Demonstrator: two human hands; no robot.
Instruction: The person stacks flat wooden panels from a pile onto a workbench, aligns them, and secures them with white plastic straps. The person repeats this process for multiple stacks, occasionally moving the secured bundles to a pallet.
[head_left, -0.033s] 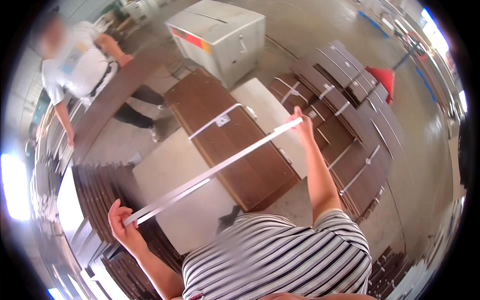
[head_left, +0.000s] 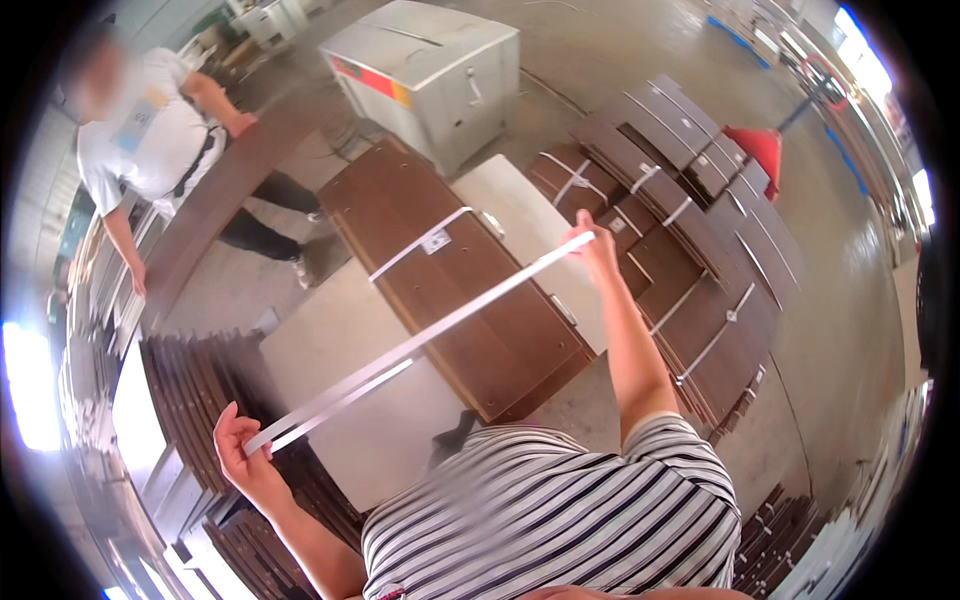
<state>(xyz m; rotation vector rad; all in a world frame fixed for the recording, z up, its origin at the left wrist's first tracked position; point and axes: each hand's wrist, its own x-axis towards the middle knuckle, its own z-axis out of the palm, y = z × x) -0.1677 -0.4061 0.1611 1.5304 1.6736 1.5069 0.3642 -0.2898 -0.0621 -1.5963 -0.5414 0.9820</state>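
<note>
Strip: your white strip (head_left: 500,292) ran straight above the strapped brown panels (head_left: 385,200); | hands: your left hand (head_left: 243,447) held one end, left of the panels; your right hand (head_left: 599,255) gripped the other, right of them; | co-worker (head_left: 150,130): held a brown board (head_left: 228,205) left of them

A pale grey box (head_left: 425,85) stands between a white-shirted co-worker (head_left: 150,130) at left and a red object (head_left: 757,156) at right.

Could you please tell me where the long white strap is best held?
Probably near both ends, the left hand from the left and the right hand from the right: the white strap is long, narrow and stretched nearly straight over the brown panel.
</note>
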